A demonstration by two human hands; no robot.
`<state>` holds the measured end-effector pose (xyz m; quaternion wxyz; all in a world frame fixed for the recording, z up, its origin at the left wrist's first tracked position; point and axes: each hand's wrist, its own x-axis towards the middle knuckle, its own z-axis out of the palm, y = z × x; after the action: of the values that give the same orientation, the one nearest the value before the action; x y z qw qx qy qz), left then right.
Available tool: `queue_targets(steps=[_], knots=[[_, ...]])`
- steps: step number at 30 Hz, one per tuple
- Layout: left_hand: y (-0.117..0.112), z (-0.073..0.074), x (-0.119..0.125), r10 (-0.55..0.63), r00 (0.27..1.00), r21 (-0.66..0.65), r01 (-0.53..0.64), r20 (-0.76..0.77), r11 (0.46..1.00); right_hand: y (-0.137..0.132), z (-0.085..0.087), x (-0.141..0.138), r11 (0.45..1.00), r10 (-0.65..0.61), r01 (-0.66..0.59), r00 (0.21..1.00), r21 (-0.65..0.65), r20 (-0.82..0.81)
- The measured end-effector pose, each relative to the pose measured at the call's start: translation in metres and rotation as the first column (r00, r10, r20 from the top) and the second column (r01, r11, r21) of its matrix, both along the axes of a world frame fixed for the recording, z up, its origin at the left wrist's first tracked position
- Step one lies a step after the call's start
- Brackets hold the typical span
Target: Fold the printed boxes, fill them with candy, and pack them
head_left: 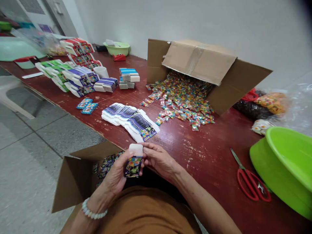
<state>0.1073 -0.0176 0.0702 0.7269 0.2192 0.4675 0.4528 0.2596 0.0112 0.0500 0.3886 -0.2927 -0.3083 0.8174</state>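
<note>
Behind the left hand (116, 177), the small box (134, 161) is partly hidden.

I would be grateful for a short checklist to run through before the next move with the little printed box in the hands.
1. Grip on the small box: ok. The left hand wraps it from below and the right hand has its fingers at the top.
2. Top flap open: ok, the white flap stands up.
3. What is inside the box: cannot tell, the inside is hidden.
4. Flat boxes close by: ok, a fanned pile lies on the table just beyond the hands.
5. Candy packets available: ok, they are spilled from the tipped carton.
6. Scissors away from the hands: ok, they lie to the right by the green basin.
</note>
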Motion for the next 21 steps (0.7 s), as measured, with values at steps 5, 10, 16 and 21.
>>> queue_targets(steps=[5,10,16,21], knots=[[-0.001,-0.007,0.004,0.017,1.000,0.029,-0.017,0.000,0.999,0.002,-0.002,0.000,0.999,0.021,-0.024,0.997,0.048,0.070],[0.001,-0.004,0.005,-0.038,0.995,-0.038,0.041,0.087,0.998,0.003,0.005,0.004,0.848,-0.254,0.056,0.916,0.527,0.311],[0.005,0.006,0.007,-0.115,0.971,-0.126,0.143,0.211,0.982,0.001,0.008,0.011,0.766,-0.294,-0.005,0.886,0.642,0.357],[0.003,0.006,0.014,-0.065,0.989,-0.068,0.074,0.134,0.995,0.003,0.007,0.001,0.977,-0.136,0.089,0.960,0.193,0.245]])
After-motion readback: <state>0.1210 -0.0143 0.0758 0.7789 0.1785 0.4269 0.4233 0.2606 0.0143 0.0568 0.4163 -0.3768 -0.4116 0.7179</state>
